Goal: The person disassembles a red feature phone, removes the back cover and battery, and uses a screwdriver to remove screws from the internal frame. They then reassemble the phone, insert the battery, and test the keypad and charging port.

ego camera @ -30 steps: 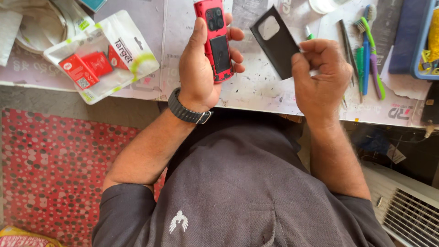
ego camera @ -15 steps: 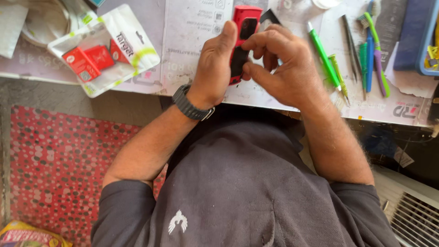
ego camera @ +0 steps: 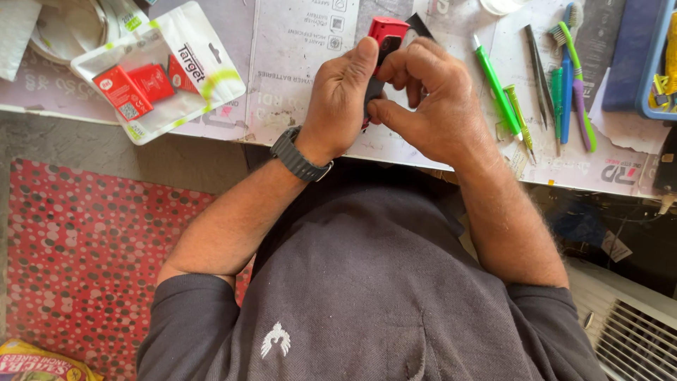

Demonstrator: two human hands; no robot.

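Clear packet (ego camera: 159, 77) blocks left; pens (ego camera: 557, 92) crowd right; between, bare paper.

Worn, stained table top (ego camera: 303, 77) with printed markings along the upper frame. Left of the green pen (ego camera: 498, 86): a clear plastic blister pack (ego camera: 159, 74) holding small red boxes, well apart; farther left, a white bag (ego camera: 67, 28). Right of that pen: a smaller green pen (ego camera: 520, 116), tweezers (ego camera: 540, 67), toothbrushes (ego camera: 577, 77), a blue tray (ego camera: 659, 60) at the edge.
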